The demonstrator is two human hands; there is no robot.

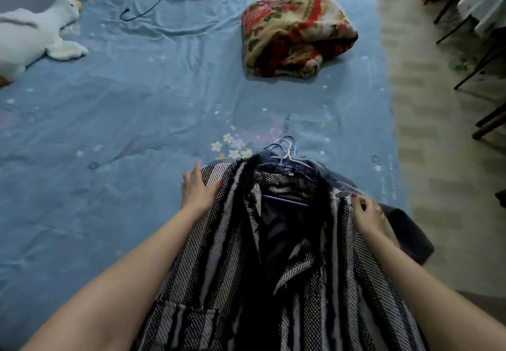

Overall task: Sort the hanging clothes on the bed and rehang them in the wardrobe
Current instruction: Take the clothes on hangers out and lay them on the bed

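A: Report the largest item first.
B: The bed (137, 109), covered by a blue sheet printed with stars and flowers. Small dark lettering is printed on the sheet near the hangers; it is too small to read.
A: Location and appearance of the clothes?
B: A black-and-white woven jacket (224, 255) with dark fringed edging lies front-open at the near edge of the bed, on top of darker garments (408, 230). Several wire hangers (283, 150) sit bunched at its collar, hooks pointing away from the person.
A: Other items?
B: A folded red floral blanket (295, 30) at the far side, a white plush goose (32, 35) at far left, and a loose dark hanger (142, 5) near it.
A: Grip state?
B: The left hand (198, 189) rests with straight fingers on the jacket's left shoulder. The right hand (368, 213) pinches the fabric at the right shoulder.
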